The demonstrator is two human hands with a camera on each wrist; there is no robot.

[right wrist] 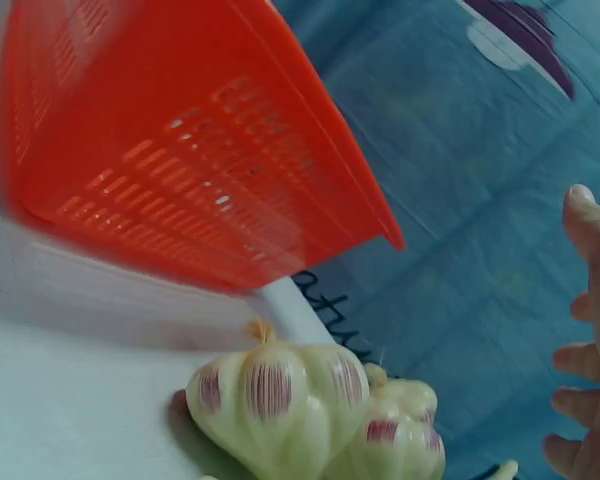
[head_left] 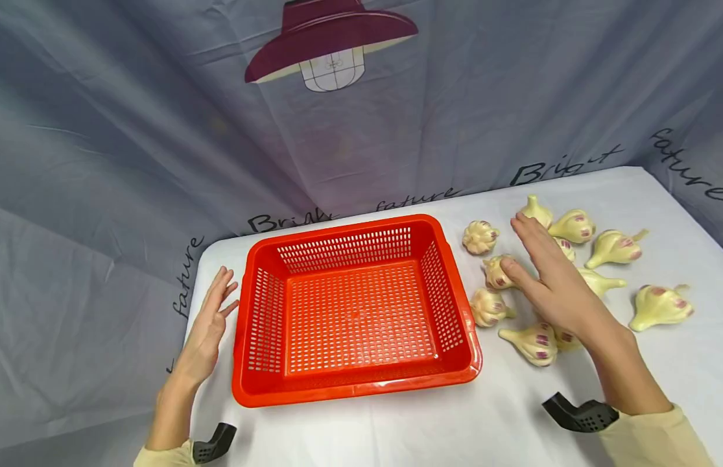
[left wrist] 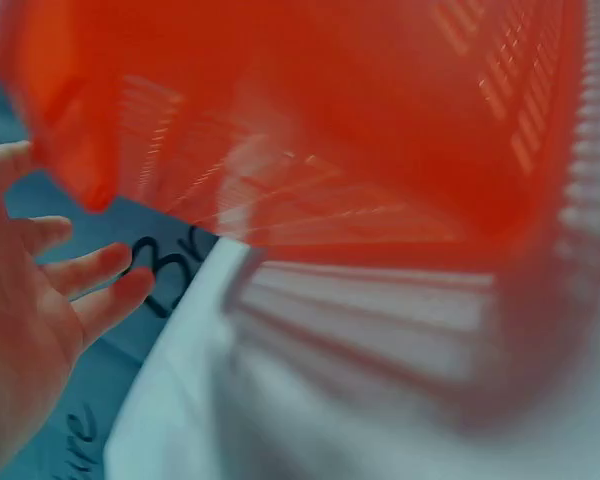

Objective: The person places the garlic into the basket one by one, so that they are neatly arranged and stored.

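Note:
A red plastic basket [head_left: 361, 388] with slotted walls stands on the white table, with nothing inside it. Just off its left wall is my left hand [head_left: 202, 334], fingers extended and holding nothing. My right hand [head_left: 562, 285] is held over a group of garlic bulbs on the right, its fingers straight and thumb spread apart. Some garlic is hidden beneath that hand. One garlic bulb [head_left: 480, 237] lies close to the basket's right wall. In the right wrist view, a purple-streaked garlic bulb [right wrist: 280, 400] sits near the basket [right wrist: 180, 150], apart from the fingers.
More garlic bulbs lie to the right, including one garlic bulb [head_left: 660, 306] farthest out. A grey curtain [head_left: 361, 143] printed with a lamp and lettering hangs behind the table [head_left: 396, 428]. Black wrist devices [head_left: 583, 414] are worn at both sleeves.

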